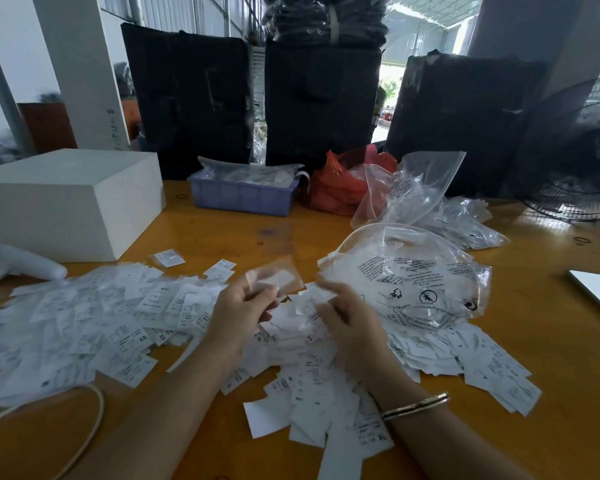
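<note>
My left hand (238, 311) pinches a small clear plastic sleeve (278, 277) with a white tag inside, held above the table. My right hand (349, 322) is just to its right, fingers curled over a blurred white tag (317, 299). Under both hands lies a wide spread of white size tags (118, 317), some in small sleeves, some bare and printed XS. A large clear printed bag (420, 275) lies right of my right hand.
A white box (70, 199) and a white handheld device (25, 263) sit at the left. A blue tray (243, 197), a red bag (336, 185) and more clear bags (426, 188) stand behind. A fan (575, 161) is at the right, and a phone (596, 292) at the right edge.
</note>
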`<action>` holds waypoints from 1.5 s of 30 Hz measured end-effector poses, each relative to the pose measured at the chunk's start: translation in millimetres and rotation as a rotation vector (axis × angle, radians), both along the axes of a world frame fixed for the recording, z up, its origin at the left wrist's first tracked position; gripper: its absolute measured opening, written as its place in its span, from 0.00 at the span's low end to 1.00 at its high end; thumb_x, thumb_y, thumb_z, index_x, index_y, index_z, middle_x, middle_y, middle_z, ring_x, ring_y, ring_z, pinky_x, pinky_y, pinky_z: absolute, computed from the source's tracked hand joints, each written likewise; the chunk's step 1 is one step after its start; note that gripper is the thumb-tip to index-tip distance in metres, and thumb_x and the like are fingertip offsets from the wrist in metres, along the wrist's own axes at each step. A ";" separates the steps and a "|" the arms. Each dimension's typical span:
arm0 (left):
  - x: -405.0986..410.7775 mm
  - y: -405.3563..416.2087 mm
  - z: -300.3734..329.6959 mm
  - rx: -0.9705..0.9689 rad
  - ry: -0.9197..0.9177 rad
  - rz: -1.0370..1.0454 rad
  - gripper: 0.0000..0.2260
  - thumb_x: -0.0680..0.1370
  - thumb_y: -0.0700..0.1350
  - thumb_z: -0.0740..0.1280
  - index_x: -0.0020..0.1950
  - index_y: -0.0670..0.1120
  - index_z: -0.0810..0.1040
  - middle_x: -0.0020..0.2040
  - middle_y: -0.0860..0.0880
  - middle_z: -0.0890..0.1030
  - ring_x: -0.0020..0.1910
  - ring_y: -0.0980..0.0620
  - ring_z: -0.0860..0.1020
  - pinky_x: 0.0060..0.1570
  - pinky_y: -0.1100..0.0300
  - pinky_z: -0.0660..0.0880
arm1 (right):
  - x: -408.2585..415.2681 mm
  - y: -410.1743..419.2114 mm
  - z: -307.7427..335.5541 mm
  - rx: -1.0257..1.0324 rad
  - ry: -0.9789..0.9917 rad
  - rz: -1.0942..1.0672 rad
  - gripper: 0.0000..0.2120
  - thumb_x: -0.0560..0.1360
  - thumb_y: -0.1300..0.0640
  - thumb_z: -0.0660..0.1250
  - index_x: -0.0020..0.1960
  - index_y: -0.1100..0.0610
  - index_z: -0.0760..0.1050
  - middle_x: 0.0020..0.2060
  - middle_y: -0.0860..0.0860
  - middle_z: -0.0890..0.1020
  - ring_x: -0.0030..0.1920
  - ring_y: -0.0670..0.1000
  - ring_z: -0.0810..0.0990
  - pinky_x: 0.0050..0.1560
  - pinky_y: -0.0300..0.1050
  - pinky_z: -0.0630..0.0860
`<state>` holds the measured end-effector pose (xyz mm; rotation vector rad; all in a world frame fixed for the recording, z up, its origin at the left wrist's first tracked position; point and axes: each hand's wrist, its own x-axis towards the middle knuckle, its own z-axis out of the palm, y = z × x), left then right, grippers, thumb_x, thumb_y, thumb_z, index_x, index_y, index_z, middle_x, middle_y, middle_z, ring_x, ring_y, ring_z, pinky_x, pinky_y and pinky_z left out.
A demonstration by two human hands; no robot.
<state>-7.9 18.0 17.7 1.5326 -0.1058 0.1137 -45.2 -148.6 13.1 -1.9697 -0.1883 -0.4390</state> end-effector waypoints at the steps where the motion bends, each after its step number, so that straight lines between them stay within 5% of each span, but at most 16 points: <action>1: -0.1 -0.6 0.1 0.032 -0.024 -0.007 0.09 0.77 0.42 0.68 0.53 0.55 0.79 0.41 0.55 0.84 0.38 0.61 0.81 0.34 0.68 0.75 | 0.2 -2.2 0.3 0.058 -0.024 -0.036 0.16 0.78 0.60 0.64 0.53 0.37 0.72 0.26 0.44 0.72 0.26 0.41 0.68 0.27 0.33 0.66; 5: -2.3 -4.3 -1.4 0.165 -0.123 -0.073 0.05 0.76 0.41 0.68 0.48 0.52 0.78 0.39 0.56 0.84 0.36 0.62 0.80 0.33 0.70 0.74 | 0.9 -5.8 4.0 0.132 -0.099 -0.145 0.18 0.78 0.66 0.60 0.48 0.43 0.77 0.39 0.42 0.80 0.34 0.38 0.77 0.34 0.30 0.71; 7: -4.8 -5.7 -2.2 0.249 -0.172 -0.132 0.06 0.78 0.41 0.67 0.46 0.52 0.80 0.37 0.59 0.83 0.36 0.64 0.79 0.34 0.72 0.72 | 1.0 -5.7 3.2 0.168 -0.092 -0.136 0.14 0.79 0.65 0.59 0.55 0.50 0.79 0.45 0.44 0.79 0.39 0.37 0.76 0.40 0.30 0.72; 9: -7.8 -6.5 -3.0 0.345 -0.212 -0.193 0.08 0.78 0.42 0.67 0.45 0.54 0.80 0.37 0.62 0.81 0.37 0.65 0.78 0.36 0.73 0.72 | 0.3 -4.9 2.9 0.176 -0.032 -0.048 0.13 0.79 0.53 0.60 0.63 0.52 0.74 0.50 0.44 0.76 0.44 0.36 0.75 0.45 0.29 0.72; 12: -10.9 -7.8 -6.3 0.524 -0.305 -0.196 0.08 0.77 0.42 0.68 0.47 0.56 0.81 0.40 0.63 0.81 0.42 0.64 0.78 0.40 0.73 0.72 | -0.7 -0.4 4.3 -0.016 0.057 0.013 0.31 0.69 0.30 0.60 0.65 0.48 0.72 0.54 0.40 0.75 0.53 0.37 0.74 0.47 0.29 0.72; 15: -10.9 -8.4 -6.5 0.588 -0.418 -0.097 0.07 0.76 0.40 0.68 0.49 0.53 0.80 0.40 0.58 0.80 0.40 0.63 0.77 0.38 0.72 0.73 | 4.0 1.6 2.4 -0.223 0.028 -0.064 0.17 0.74 0.44 0.67 0.57 0.53 0.81 0.48 0.43 0.79 0.47 0.41 0.77 0.49 0.37 0.75; 17: -9.2 -7.9 -5.1 0.500 -0.403 -0.069 0.07 0.76 0.40 0.69 0.46 0.54 0.78 0.39 0.56 0.79 0.37 0.62 0.77 0.36 0.71 0.74 | 6.0 1.2 0.1 -0.181 0.026 -0.073 0.08 0.76 0.54 0.67 0.52 0.54 0.83 0.43 0.43 0.80 0.43 0.40 0.77 0.46 0.33 0.73; 21: -5.6 -7.9 -2.1 0.279 -0.207 -0.105 0.05 0.76 0.43 0.69 0.44 0.54 0.81 0.37 0.57 0.82 0.38 0.63 0.79 0.38 0.71 0.74 | 6.1 -2.6 1.9 0.004 0.057 -0.028 0.07 0.77 0.56 0.66 0.50 0.53 0.83 0.40 0.45 0.80 0.38 0.39 0.76 0.39 0.30 0.70; 29: -3.9 -8.8 -0.9 0.010 -0.150 -0.063 0.03 0.76 0.40 0.68 0.43 0.46 0.79 0.41 0.54 0.85 0.43 0.58 0.83 0.39 0.71 0.76 | 4.9 -1.6 1.2 0.049 0.000 0.000 0.11 0.76 0.63 0.66 0.49 0.47 0.79 0.47 0.46 0.78 0.42 0.42 0.80 0.42 0.32 0.75; 32: -3.6 -8.3 -1.9 0.033 -0.167 -0.045 0.03 0.76 0.39 0.69 0.45 0.46 0.77 0.40 0.53 0.85 0.43 0.58 0.83 0.40 0.70 0.76 | 4.9 -3.3 2.2 0.148 -0.015 -0.041 0.16 0.76 0.66 0.64 0.47 0.44 0.75 0.49 0.48 0.78 0.36 0.40 0.82 0.33 0.33 0.76; 36: -6.1 -7.9 -1.4 0.159 -0.265 -0.047 0.06 0.76 0.40 0.68 0.46 0.52 0.80 0.39 0.57 0.85 0.42 0.61 0.82 0.41 0.73 0.74 | 2.7 -6.3 4.3 0.186 -0.071 -0.059 0.15 0.77 0.67 0.62 0.49 0.48 0.77 0.47 0.50 0.76 0.36 0.40 0.80 0.38 0.32 0.76; 39: -7.9 -7.5 -0.4 0.283 -0.330 -0.085 0.07 0.76 0.42 0.69 0.43 0.55 0.81 0.38 0.60 0.84 0.40 0.63 0.81 0.40 0.73 0.74 | -0.4 -4.3 5.1 0.256 -0.034 0.040 0.09 0.78 0.56 0.62 0.56 0.53 0.78 0.45 0.48 0.74 0.39 0.39 0.78 0.43 0.33 0.75; 42: -9.4 -9.1 -2.5 0.355 -0.350 -0.143 0.07 0.75 0.44 0.70 0.43 0.57 0.80 0.38 0.60 0.83 0.39 0.60 0.81 0.38 0.70 0.76 | -1.4 -2.4 4.7 0.150 0.014 0.092 0.10 0.72 0.44 0.64 0.52 0.44 0.77 0.45 0.47 0.75 0.44 0.44 0.79 0.45 0.39 0.77; 45: -9.2 -10.5 -3.2 0.346 -0.329 -0.153 0.06 0.74 0.45 0.71 0.42 0.57 0.81 0.38 0.58 0.83 0.40 0.58 0.81 0.37 0.68 0.76 | 1.6 -0.5 4.4 0.054 -0.029 0.035 0.06 0.74 0.56 0.69 0.44 0.43 0.79 0.40 0.48 0.77 0.42 0.51 0.80 0.43 0.45 0.78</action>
